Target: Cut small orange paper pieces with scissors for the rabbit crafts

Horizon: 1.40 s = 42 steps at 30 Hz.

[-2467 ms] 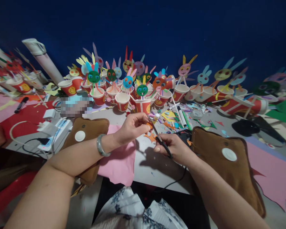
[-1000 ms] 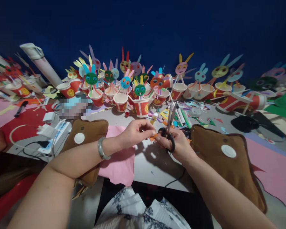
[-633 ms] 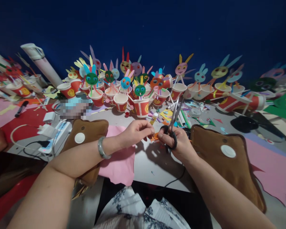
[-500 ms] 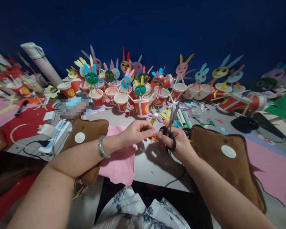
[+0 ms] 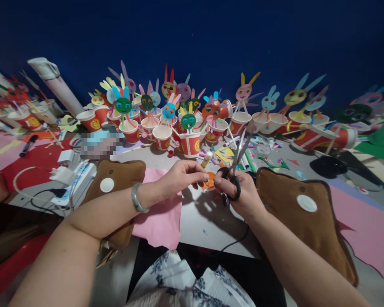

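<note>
My right hand (image 5: 243, 192) is wrapped round a pair of scissors (image 5: 235, 175) with black handles. Their metal blades point up and away, toward the cups. Just to the left, my left hand (image 5: 190, 172) pinches thumb and fingers together at a small orange paper piece (image 5: 209, 180). A small gap separates my two hands. Beneath my left forearm lies a sheet of pink paper (image 5: 160, 213), and a glue bottle (image 5: 206, 159) stands just beyond my fingers.
Red-and-white paper cups (image 5: 190, 145) with paper rabbit faces line the back. Brown cushion-like warmers (image 5: 291, 204) lie on both sides. On the left are a power strip (image 5: 80, 179), cables and a tall flask (image 5: 54, 81). Markers (image 5: 250, 158) and paper scraps litter the middle.
My right hand has moved slightly right with the scissors, away from my left fingertips. More of the orange paper piece shows between the hands. My left hand has barely moved.
</note>
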{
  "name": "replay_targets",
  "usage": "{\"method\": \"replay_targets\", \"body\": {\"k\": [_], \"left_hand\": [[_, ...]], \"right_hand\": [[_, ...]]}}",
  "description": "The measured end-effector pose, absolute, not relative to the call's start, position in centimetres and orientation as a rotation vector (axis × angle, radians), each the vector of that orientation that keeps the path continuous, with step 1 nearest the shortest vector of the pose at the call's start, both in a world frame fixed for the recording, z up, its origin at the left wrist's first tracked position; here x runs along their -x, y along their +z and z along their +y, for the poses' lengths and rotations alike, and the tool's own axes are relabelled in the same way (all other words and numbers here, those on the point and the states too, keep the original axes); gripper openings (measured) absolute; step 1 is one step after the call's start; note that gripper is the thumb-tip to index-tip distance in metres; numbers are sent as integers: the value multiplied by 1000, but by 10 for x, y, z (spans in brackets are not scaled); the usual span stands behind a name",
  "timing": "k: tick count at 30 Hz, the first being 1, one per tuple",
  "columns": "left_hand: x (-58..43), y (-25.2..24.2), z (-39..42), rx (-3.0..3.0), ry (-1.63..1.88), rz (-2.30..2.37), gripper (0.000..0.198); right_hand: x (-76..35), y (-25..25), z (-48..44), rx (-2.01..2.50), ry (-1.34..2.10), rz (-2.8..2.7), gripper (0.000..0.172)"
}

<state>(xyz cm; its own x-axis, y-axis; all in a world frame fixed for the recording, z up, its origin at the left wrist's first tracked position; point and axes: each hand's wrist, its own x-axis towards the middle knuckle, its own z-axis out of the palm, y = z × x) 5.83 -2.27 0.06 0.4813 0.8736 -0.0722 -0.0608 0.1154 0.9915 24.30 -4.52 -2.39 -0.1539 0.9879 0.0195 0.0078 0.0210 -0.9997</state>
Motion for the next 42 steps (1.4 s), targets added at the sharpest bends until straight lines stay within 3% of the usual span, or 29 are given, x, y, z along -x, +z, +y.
{"method": "replay_targets", "body": {"k": [11,24,33,42], "left_hand": [[-56,6,-24,-1326,697,816,8],[-58,-5,-21,-1374,745,739,16],[-55,7,-23,-1262,944,759,16],[-55,7,-26,-1217,1031,757,22]], "right_hand": [[-243,-23,-46,1170,1302,-1378,24],[-246,-23,-45,1146,1320,-1415,24],[-240,-14,-48,1121,1250,-1701,50],[-238,-19,-50,1098,1373,-1785,47]]}}
